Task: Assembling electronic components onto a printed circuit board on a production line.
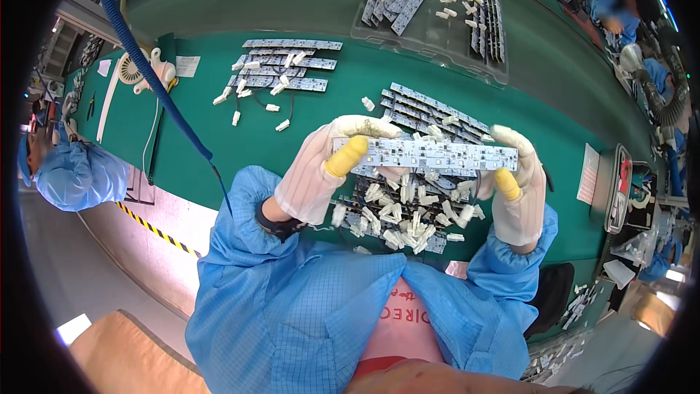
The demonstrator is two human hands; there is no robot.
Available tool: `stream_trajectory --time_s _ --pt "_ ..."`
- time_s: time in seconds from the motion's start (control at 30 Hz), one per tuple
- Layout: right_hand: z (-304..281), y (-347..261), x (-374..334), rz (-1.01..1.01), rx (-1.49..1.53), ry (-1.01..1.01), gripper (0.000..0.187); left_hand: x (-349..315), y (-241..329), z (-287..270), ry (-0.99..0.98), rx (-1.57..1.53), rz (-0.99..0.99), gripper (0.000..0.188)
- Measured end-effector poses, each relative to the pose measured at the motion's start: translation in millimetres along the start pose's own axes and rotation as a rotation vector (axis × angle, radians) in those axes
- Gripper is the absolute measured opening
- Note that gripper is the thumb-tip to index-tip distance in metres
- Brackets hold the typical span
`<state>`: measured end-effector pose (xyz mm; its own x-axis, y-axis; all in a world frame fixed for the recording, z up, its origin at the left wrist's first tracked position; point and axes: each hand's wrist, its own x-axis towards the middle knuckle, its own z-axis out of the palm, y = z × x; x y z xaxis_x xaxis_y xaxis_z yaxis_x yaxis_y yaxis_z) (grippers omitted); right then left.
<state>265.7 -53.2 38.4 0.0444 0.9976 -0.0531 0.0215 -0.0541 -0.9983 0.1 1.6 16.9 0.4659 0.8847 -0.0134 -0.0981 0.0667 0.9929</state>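
Note:
Between my two gloved hands I hold up a long white LED circuit board, its component side facing me. My left hand grips its left end, with a yellow finger cot on the thumb pressed on the face. The right end sits in my right hand, whose thumb also wears a yellow cot. Beneath the board lies a heap of more boards with white plug connectors on short leads. Just beyond it, several boards lie side by side at a slant.
Another group of wired boards lies farther left on the green table. A clear plastic tray with boards stands at the back. A blue coiled hose hangs at left, near a small white fan. Co-workers sit left and far right.

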Motion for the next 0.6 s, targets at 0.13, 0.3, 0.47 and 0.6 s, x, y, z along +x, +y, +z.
stream_trajectory --time_s 0.13,0.3,0.47,0.6 --pt "-3.2 6.8 -0.3 -0.052 0.13 0.085 0.05 -4.4 9.3 -1.1 -0.06 -0.115 -0.001 0.054" --pt "-6.8 3.4 0.4 -0.035 0.058 0.053 0.048 -9.3 -10.4 4.2 0.109 -0.088 0.108 0.057" --pt "-9.3 6.7 0.1 -0.153 0.105 0.053 0.056 -7.6 -0.5 -5.1 0.103 0.343 0.26 0.05" --pt "-9.8 3.2 -1.9 -0.138 0.078 0.074 0.046 -7.0 0.6 -6.3 0.148 0.46 0.368 0.044"
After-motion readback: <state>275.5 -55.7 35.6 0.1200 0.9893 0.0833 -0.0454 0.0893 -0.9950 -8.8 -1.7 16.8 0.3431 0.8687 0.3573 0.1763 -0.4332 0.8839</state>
